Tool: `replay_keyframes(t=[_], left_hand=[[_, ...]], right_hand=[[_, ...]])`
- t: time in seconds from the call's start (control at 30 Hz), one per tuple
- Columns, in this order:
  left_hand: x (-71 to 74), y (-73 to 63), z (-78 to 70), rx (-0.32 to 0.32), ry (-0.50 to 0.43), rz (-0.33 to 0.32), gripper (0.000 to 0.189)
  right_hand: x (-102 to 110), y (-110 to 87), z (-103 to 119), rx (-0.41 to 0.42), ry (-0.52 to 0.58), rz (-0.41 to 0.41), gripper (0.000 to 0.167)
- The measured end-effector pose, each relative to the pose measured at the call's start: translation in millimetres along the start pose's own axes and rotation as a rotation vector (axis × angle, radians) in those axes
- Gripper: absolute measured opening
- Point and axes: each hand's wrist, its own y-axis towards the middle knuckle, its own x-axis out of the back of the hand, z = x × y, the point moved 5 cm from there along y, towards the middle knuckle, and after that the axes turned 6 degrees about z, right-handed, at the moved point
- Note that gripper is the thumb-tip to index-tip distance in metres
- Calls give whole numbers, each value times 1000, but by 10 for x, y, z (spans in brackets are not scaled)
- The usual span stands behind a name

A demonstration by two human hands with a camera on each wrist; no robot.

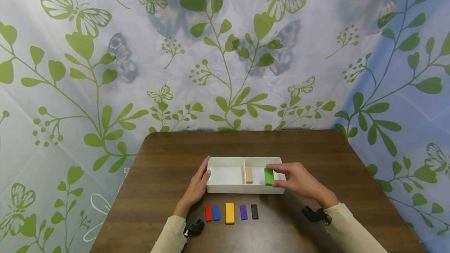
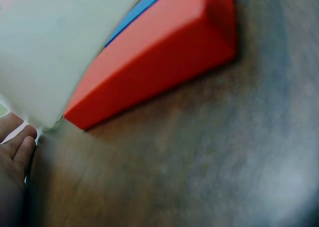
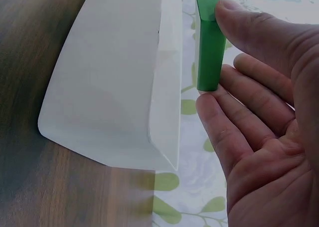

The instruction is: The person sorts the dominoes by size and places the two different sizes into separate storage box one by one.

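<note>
My right hand (image 1: 302, 179) pinches a green block (image 1: 268, 176) by its ends, thumb on one and fingertips at the other. In the right wrist view that green block (image 3: 210, 42) is held upright above the rim of the white box (image 3: 104, 87). The box has two compartments; a light wooden block (image 1: 249, 175) stands in the right one, against the divider (image 1: 244, 170). My left hand (image 1: 197, 186) rests along the box's left end, its fingers fairly straight against the outer wall.
Before the box, a red block (image 1: 209, 213), a blue block (image 1: 216, 212), a larger yellow block (image 1: 229, 213), a purple block (image 1: 243, 212) and a black block (image 1: 254, 211) lie in a row on the brown table (image 1: 168, 147). A leaf-patterned curtain (image 1: 225, 69) hangs behind.
</note>
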Motion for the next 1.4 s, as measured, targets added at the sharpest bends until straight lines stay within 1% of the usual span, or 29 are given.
replay_keyframes(t=[0.27, 0.5, 0.57, 0.7, 0.83, 1.0, 1.13, 1.4], left_hand=[[-1, -19, 2, -26, -14, -6, 57], [-2, -33, -1, -36, -25, -10, 58], [1, -31, -6, -35, -20, -13, 58], [13, -12, -9, -53, -34, -22, 58], [14, -7, -7, -49, -16, -16, 58], [7, -6, 17, -25, 3, 4, 59], [0, -2, 18, -37, 2, 9, 59], [11, 19, -11, -73, -31, -25, 60]], right_hand=[[-61, 124, -78, -1, -20, -2, 61], [-121, 258, -126, -18, -30, 26, 60], [-136, 294, -133, -13, -35, 31, 59], [-169, 362, -165, -6, -53, 32, 57], [-218, 424, -217, -12, -57, 41, 58], [-289, 477, -248, -33, -42, 71, 58], [-323, 513, -262, -29, -59, 72, 57], [-338, 602, -253, -16, -86, 76, 55]])
